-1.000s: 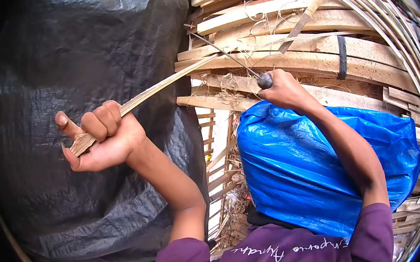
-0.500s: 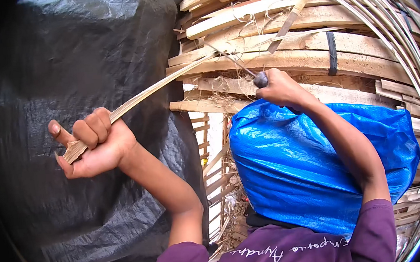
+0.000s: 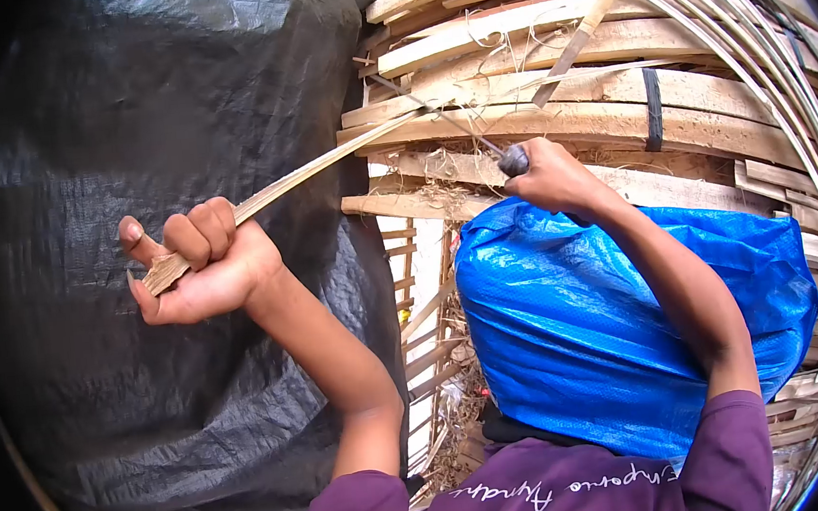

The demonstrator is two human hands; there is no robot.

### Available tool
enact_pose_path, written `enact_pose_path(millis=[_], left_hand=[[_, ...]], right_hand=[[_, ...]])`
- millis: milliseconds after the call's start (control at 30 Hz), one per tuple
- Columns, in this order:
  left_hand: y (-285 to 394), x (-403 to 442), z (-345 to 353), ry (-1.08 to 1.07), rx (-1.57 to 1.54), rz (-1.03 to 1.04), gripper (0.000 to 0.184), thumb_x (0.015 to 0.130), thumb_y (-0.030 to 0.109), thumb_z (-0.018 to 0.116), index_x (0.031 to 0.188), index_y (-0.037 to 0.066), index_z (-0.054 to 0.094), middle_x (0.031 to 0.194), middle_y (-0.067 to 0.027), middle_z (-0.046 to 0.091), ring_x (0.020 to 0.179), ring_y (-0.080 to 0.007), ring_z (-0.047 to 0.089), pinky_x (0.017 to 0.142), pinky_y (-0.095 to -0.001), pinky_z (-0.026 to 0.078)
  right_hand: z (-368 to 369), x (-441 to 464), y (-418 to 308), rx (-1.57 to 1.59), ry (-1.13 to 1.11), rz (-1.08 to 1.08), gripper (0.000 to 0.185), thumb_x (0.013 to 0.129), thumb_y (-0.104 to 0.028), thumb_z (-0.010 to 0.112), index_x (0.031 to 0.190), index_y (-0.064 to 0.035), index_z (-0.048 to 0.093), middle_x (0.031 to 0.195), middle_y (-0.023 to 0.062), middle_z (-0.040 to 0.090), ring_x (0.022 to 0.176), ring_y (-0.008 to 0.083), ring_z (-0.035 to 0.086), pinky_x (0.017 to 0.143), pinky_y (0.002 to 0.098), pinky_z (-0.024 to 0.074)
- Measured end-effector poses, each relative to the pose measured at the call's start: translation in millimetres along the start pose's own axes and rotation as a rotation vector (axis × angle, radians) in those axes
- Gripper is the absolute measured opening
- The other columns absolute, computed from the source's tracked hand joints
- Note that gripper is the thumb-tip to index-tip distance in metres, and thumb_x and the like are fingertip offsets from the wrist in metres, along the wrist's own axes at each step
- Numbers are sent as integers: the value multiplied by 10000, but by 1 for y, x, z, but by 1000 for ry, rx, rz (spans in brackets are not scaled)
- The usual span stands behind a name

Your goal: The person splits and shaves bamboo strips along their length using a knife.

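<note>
My left hand [image 3: 203,259] is closed round the thick end of a pale bamboo strip [image 3: 323,161], its thumb and one finger reaching past the cut end. The strip runs up and right over the slats. My right hand [image 3: 558,179] grips the dark, rounded handle of a knife [image 3: 514,160]. Its thin blade points up and left and crosses the strip's far part, with thin curled shavings [image 3: 474,113] around the crossing. Whether the edge bites into the strip is too fine to tell.
Split bamboo slats [image 3: 689,119] lie stacked beyond my hands, one with a black band [image 3: 653,109]. A flat blade with a bamboo handle [image 3: 593,20] rests across them. Long thin strips [image 3: 752,60] curve at the right. Blue tarp [image 3: 619,325] covers my lap; black sheeting [image 3: 150,405] hangs left.
My left hand has shifted a little right and up with the bamboo strip. The knife's blade still crosses the strip, and my right hand has barely moved. The view has shifted slightly.
</note>
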State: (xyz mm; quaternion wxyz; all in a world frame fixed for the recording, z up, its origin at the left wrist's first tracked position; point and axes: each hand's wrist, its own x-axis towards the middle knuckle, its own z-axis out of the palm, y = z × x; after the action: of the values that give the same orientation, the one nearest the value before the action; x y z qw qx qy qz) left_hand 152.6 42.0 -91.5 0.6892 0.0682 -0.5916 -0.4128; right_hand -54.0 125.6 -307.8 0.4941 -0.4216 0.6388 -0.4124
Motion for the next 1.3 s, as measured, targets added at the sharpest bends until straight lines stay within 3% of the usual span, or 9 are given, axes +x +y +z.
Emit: enact_pose_path(millis=[133,267,567,633,667,767,967,1233,1300], left_hand=[[1,5,-12,46,39,14,396,855,496,444,959,131,556,443,59,181,378,-68,83,401,-262,89],[0,12,-34,143,66,30,373,848,482,439,928,138,558,450,53,182,380,-75,98,408,-260,103],[-2,13,-31,259,127,65,378,842,481,412,900,132,545,455,49,177,387,-76,99,410,-251,102],[-1,15,-36,232,140,46,382,845,479,405,904,131,549,454,49,177,391,-78,95,412,-253,105],[-3,17,-38,177,83,25,386,847,481,405,906,129,550,454,49,177,390,-78,95,411,-253,105],[-2,19,-39,90,63,30,399,849,492,428,945,127,558,450,53,176,386,-73,97,406,-258,102],[-1,15,-29,-203,-197,-95,443,853,520,491,1057,128,531,427,64,202,374,-63,78,392,-269,92],[-1,16,-43,-467,-344,-154,393,887,476,465,1006,101,469,413,53,237,363,-56,110,389,-267,116],[-1,13,-39,-478,-378,-153,383,878,458,492,989,93,462,415,45,253,366,-61,103,388,-268,114]], right_hand=[[13,-13,-22,-23,-112,-259,121,704,-81,619,772,12,583,648,135,599,624,200,565,627,380,468],[36,27,55,-8,68,-110,110,694,-89,627,723,8,584,647,129,614,619,194,584,627,379,480],[19,-11,-21,-89,-64,-255,142,703,-76,600,792,35,607,696,238,628,702,308,666,697,433,496],[35,13,20,-117,77,-234,137,701,-74,597,781,37,602,705,232,637,696,286,668,705,434,500],[32,22,37,-100,71,-97,224,708,-107,605,886,9,675,825,280,672,851,410,678,809,466,516],[10,37,61,-199,73,46,240,725,-121,609,906,19,681,866,283,681,878,402,684,821,465,516],[7,-2,-15,-199,29,-220,184,734,-114,595,844,27,637,786,311,638,825,449,651,777,499,494],[-5,27,53,-138,60,29,244,720,-137,607,864,50,669,845,264,684,825,343,695,762,424,519],[-12,21,31,-132,50,4,217,703,-141,639,838,27,616,683,125,605,651,201,586,647,373,485]])
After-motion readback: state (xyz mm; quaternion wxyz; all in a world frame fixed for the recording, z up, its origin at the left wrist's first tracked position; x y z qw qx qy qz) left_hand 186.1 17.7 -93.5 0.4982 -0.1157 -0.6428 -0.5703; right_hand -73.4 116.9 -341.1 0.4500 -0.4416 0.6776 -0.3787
